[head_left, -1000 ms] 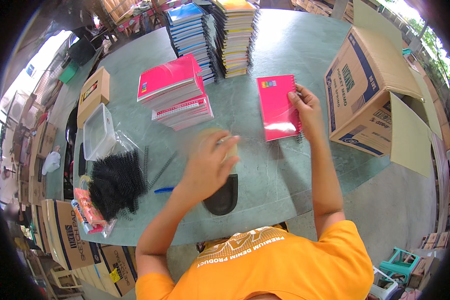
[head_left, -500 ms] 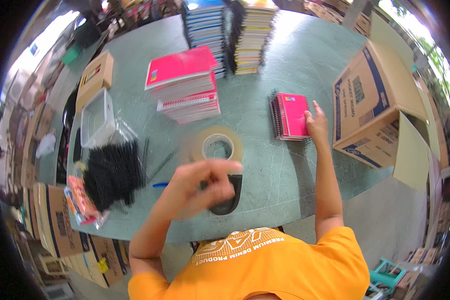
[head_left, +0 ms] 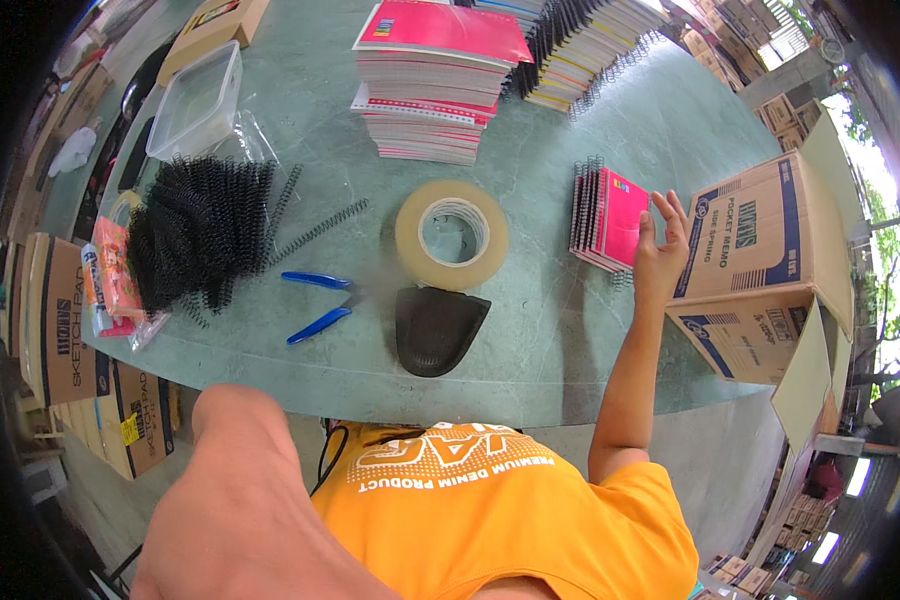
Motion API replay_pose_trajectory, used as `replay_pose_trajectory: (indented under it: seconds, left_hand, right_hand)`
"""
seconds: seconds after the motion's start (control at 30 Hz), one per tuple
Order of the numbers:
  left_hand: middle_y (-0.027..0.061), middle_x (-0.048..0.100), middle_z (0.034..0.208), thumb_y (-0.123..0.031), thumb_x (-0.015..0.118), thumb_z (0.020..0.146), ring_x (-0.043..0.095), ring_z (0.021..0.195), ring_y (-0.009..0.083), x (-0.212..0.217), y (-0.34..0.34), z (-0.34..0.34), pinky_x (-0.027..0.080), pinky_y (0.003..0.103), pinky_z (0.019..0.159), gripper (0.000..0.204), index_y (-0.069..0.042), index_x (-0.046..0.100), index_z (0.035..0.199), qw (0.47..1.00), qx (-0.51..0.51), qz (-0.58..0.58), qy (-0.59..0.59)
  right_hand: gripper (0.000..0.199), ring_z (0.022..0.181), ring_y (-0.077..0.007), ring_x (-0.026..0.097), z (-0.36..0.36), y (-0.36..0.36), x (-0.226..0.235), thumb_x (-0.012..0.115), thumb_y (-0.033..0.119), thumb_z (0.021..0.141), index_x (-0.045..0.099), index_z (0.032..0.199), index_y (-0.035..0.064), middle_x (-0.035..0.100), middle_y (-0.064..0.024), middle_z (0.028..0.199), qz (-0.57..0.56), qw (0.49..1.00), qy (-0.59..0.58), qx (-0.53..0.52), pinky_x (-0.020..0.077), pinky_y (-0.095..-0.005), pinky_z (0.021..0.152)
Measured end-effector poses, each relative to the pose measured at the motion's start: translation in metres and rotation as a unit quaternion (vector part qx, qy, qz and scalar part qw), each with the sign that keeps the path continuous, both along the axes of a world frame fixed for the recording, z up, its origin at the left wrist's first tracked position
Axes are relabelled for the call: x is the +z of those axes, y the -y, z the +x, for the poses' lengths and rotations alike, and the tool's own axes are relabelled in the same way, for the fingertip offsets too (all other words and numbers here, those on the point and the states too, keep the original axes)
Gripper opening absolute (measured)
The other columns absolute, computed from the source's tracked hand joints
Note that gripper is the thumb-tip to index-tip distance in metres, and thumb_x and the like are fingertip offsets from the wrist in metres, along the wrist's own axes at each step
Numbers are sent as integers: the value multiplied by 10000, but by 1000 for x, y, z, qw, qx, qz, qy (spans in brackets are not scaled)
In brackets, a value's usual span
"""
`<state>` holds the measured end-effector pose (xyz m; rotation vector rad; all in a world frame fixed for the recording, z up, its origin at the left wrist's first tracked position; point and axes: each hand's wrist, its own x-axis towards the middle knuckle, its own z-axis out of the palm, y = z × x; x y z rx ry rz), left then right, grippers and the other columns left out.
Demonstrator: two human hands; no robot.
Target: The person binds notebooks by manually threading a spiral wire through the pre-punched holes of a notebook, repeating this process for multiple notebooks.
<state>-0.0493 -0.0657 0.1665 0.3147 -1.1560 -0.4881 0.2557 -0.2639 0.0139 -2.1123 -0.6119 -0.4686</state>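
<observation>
green tabletop point(head_left: 540, 345); right hand point(head_left: 662, 248) beside pink notebooks point(head_left: 622, 218), fingers point(head_left: 676, 210) parted; left arm point(head_left: 255, 500) in foreground, fingers unseen.

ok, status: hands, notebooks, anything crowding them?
Left hand out of view. Right hand open at right edge of stacked pink spiral notebooks, contact unclear. Open cardboard box close on its right.

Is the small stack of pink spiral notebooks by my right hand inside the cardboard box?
No, the pink spiral notebooks lie on the green table, left of the cardboard box.
</observation>
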Motion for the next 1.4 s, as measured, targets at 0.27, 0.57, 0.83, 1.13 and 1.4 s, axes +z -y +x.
replay_pose_trajectory:
  seconds: [0.27, 0.57, 0.83, 1.13, 1.4]
  left_hand:
    - [96, 539, 731, -59, 556, 834, 494, 554, 230, 8, 2, -15, 384, 321, 486, 96, -15, 625, 883, 964, 238, 81, 83]
    - [34, 603, 774, -94, 658, 814, 545, 604, 123, -57, -50, 8, 442, 257, 541, 194, -38, 645, 1000, 799, 461, 381, -61]
    - [42, 641, 906, -131, 704, 787, 586, 793, 122, -112, -53, 116, 459, 252, 775, 346, -27, 577, 1091, 647, 659, 34, -382]
    - [26, 632, 848, -55, 761, 714, 585, 828, 88, -186, -52, 114, 482, 245, 703, 358, -21, 584, 1022, 432, 751, 415, -278]
    - [10, 646, 837, -59, 770, 708, 576, 807, 65, -193, -45, 109, 464, 229, 714, 252, -26, 627, 913, 514, 702, 397, -292]
  right_hand:
    - [321, 1155, -312, 501, -61, -191, 74, 587, 41, 780, 605, 1100, 60, 568, -141, 1190, 40, 891, 325, 315, 396, -412, 964]
    - [325, 963, -259, 619, -43, -207, 86, 575, 22, 778, 597, 1099, 69, 643, -119, 1041, -97, 912, 188, 352, 480, -347, 835]
    - [240, 842, -81, 580, -91, -138, 47, 600, -30, 824, 582, 1061, -6, 645, -35, 922, 362, 782, -281, 423, 470, -239, 744]
    - [268, 799, -80, 596, -69, -101, -41, 731, 14, 737, 597, 969, 3, 657, -55, 893, 174, 868, -346, 311, 498, -242, 708]
    - [341, 795, -93, 594, -76, -104, -56, 788, 17, 675, 586, 949, 28, 637, -27, 849, 197, 842, -395, 311, 499, -250, 701]
